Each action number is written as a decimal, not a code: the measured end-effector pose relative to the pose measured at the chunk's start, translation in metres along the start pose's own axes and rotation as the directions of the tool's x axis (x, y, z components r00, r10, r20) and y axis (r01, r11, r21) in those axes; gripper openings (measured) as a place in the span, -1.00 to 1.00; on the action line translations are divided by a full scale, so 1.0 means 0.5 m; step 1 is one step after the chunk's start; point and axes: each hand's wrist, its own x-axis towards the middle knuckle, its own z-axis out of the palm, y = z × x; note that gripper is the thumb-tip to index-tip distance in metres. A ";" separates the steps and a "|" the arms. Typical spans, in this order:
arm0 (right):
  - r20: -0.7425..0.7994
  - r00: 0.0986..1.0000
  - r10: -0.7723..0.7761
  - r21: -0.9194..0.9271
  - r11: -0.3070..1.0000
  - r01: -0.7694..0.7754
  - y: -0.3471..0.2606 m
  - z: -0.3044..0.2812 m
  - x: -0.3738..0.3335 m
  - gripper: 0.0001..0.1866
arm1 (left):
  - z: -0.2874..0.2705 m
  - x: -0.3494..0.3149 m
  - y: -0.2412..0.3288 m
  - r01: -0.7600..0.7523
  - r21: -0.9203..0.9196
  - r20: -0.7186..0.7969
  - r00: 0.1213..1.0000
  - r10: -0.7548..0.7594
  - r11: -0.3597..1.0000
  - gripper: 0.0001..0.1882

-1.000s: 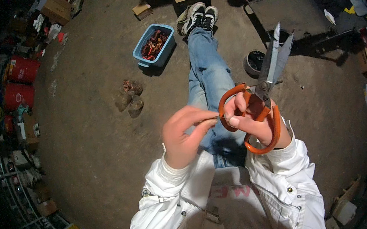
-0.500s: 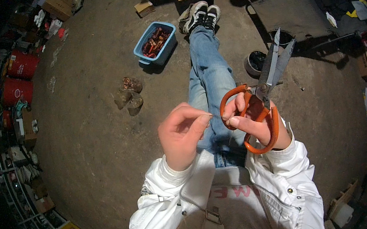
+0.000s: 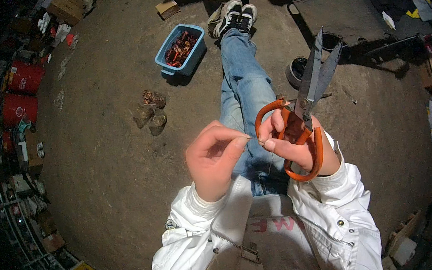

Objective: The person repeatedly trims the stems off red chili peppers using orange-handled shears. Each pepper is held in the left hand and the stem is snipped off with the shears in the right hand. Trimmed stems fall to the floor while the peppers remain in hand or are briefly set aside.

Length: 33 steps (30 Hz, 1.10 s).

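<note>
My left hand [image 3: 210, 159] is closed in a pinch, thumb against forefinger, on one end of a thin strand [image 3: 251, 138] too fine to identify. At the strand's other end, the thumb and fingertips of my right hand [image 3: 300, 150] come together. A large pair of scissors [image 3: 304, 104] with orange-coated handles hangs on that same right hand, its loops around the fingers. The scissor blades point up and away from me, slightly parted, with nothing seen between them. Both hands are held above my jeans-clad legs [image 3: 246, 80], which stretch out over the floor.
Left of my legs stands a blue plastic tub [image 3: 162, 46] of dark reddish scraps. Small clear bags [image 3: 144, 116] lie nearer. To the right are a round dark container [image 3: 293, 74] and a low dark platform [image 3: 334, 14]. Red drums [image 3: 20, 109] and shelves line the left.
The scissors and my right hand have shifted slightly left, and the blades look a little closer together. My left hand keeps its pinch in nearly the same place.
</note>
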 end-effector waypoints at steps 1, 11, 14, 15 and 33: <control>-0.002 1.000 -0.013 -0.001 1.000 0.013 0.002 0.001 0.000 -0.75 | 0.002 0.000 -0.001 0.002 -0.014 -0.001 1.000 -0.002 1.000 -0.97; 0.012 0.997 0.075 0.027 0.997 -0.075 -0.012 -0.008 -0.003 -0.76 | 0.008 0.012 -0.009 -0.050 0.027 -0.031 0.998 0.051 0.998 -0.93; -0.003 0.997 0.074 0.046 0.996 -0.074 -0.007 -0.009 -0.001 -0.74 | 0.007 0.011 -0.009 -0.031 0.036 -0.026 0.999 0.032 0.999 -0.95; -0.010 0.997 0.075 0.047 0.996 -0.074 -0.005 -0.009 0.000 -0.73 | 0.007 0.011 -0.009 -0.033 0.042 -0.023 0.999 0.034 0.999 -0.96; -0.037 0.999 0.039 0.037 0.999 -0.038 0.006 -0.011 0.003 -0.71 | 0.008 0.010 -0.014 -0.182 0.183 -0.012 0.982 0.188 0.966 -0.94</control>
